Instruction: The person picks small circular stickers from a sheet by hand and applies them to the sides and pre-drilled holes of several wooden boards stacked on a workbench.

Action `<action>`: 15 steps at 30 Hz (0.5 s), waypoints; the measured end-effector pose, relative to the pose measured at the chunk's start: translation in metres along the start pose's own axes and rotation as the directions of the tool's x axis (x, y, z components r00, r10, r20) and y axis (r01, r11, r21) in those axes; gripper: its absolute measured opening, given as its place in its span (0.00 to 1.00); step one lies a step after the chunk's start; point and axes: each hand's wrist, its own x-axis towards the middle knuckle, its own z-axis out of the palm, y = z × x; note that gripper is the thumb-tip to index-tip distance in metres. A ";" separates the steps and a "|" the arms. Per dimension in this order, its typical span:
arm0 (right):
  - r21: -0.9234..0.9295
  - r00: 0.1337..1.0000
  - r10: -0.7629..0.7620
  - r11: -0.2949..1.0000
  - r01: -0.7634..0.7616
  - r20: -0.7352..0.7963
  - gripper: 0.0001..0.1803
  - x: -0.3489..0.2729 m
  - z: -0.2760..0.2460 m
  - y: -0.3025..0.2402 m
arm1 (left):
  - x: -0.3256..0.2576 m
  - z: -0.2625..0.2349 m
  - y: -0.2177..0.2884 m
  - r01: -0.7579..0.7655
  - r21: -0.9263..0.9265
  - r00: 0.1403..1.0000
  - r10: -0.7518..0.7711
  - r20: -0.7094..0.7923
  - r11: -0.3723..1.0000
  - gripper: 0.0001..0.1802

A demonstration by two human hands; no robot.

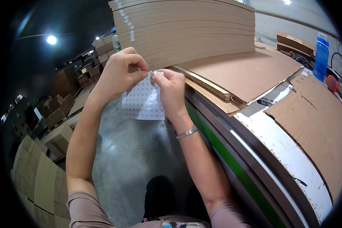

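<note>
A white sheet of small round stickers (142,100), printed in rows, hangs in front of me above the floor. My right hand (173,89) grips its top right corner between thumb and bent fingers. At the top edge, the thumb and forefinger of my left hand (121,70) are pinched together, touching the sheet close to the right thumb. A small round sticker shows between the two hands; whether it is lifted off the backing I cannot tell. Just beyond stands a tall stack of brown boards (190,32), with a line of round white stickers (127,22) down its left end.
To the right, a worktable carries a brown flat sheet (247,72), torn cardboard (315,110), wooden strips (205,83), a blue bottle (321,57) and an open carton (294,43). Board stacks (41,174) and boxes stand left over the grey floor (129,167). Another person (116,40) is far back.
</note>
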 end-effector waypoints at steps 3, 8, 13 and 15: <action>-0.014 1.000 -0.014 1.000 0.014 -0.006 0.14 0.000 0.001 0.001 | -0.003 0.001 0.001 -0.072 0.164 0.997 0.077 -0.026 0.984 0.05; -0.054 1.000 -0.030 0.998 0.029 -0.009 0.16 0.000 0.000 0.004 | -0.006 0.006 -0.003 -0.074 0.202 0.996 0.082 -0.034 0.977 0.05; -0.118 0.998 -0.049 0.992 0.046 -0.030 0.16 0.002 -0.002 0.009 | -0.007 0.007 -0.006 -0.103 0.301 0.989 0.129 -0.066 0.948 0.05; -0.097 0.998 -0.033 0.995 0.028 -0.050 0.17 0.002 0.000 0.007 | -0.004 0.001 -0.010 -0.109 0.312 0.985 0.143 -0.091 0.944 0.05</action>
